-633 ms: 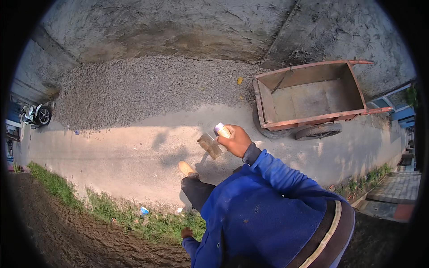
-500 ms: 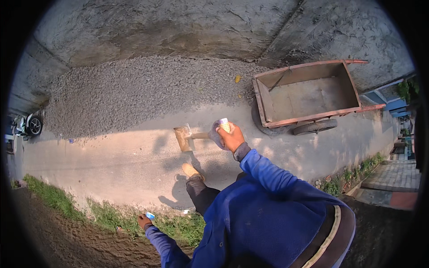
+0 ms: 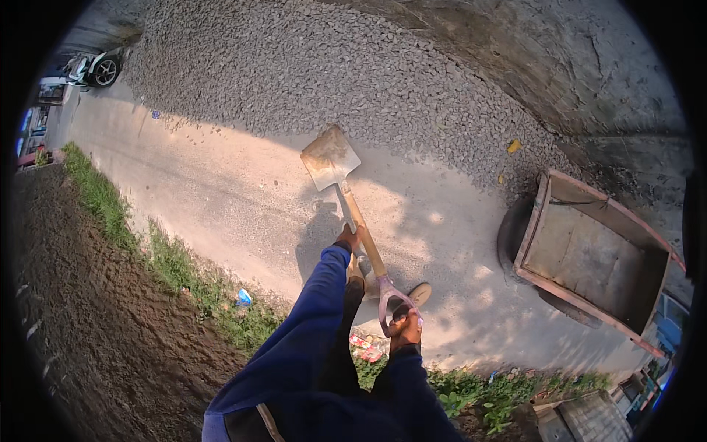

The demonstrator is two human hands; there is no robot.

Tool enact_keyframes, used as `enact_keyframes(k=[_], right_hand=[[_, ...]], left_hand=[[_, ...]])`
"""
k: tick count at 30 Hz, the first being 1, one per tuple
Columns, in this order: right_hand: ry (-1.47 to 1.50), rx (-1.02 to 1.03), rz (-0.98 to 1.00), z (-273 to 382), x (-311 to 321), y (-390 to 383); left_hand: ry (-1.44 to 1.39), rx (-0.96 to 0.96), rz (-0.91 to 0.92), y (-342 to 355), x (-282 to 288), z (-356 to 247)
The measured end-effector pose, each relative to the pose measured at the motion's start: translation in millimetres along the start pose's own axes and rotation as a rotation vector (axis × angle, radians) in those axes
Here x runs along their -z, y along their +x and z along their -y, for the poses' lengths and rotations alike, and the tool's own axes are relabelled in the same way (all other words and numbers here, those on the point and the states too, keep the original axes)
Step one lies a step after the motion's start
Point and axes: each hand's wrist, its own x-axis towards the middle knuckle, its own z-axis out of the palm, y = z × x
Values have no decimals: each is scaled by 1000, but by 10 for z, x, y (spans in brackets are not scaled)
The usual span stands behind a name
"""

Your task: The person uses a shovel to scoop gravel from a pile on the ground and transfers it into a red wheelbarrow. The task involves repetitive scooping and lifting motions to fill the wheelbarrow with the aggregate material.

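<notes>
A square-bladed shovel [image 3: 361, 225] with a wooden shaft and a pinkish D-shaped handle is held in front of me. My right hand [image 3: 405, 331] is closed round the crossbar of the handle. Lower on the shaft, my left hand [image 3: 350, 236] grips the wood, its fingers partly hidden. The dirty metal blade points away from me, at the near edge of a grey gravel heap [image 3: 294, 70]. No gravel lies on the blade.
An open cart [image 3: 582, 250] with reddish rims and wheels stands at the right. A concrete wall [image 3: 626, 81] rises behind the gravel. Grass [image 3: 180, 261] and dark soil [image 3: 110, 324] border the road at the left. A motorcycle wheel [image 3: 105, 71] shows far left.
My left hand has come up from beside the grass and taken hold of the shaft. The shovel now points forward to the gravel. My view has turned, shifting the cart rightward.
</notes>
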Motion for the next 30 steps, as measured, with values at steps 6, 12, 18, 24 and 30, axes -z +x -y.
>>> enact_keyframes(k=[6, 12, 18, 24, 30], right_hand=[[-65, -61, -9, 261, 1496, 249], [-242, -57, -391, 885, 2176, 927], [-303, 79, -676, 566, 2079, 1778], [-42, -71, -448, -839, 545, 3457], [-110, 164, -473, -820, -1028, 4021]], left_hand=[[-20, -89, -136, 447, -1722, 321], [-934, 161, -11, 1165, -2904, 740], [-1543, 260, 65, 1936, -2276, 24], [-1304, 210, -66, 3927, -445, -52], [-1345, 88, -96, 4669, 547, -532]])
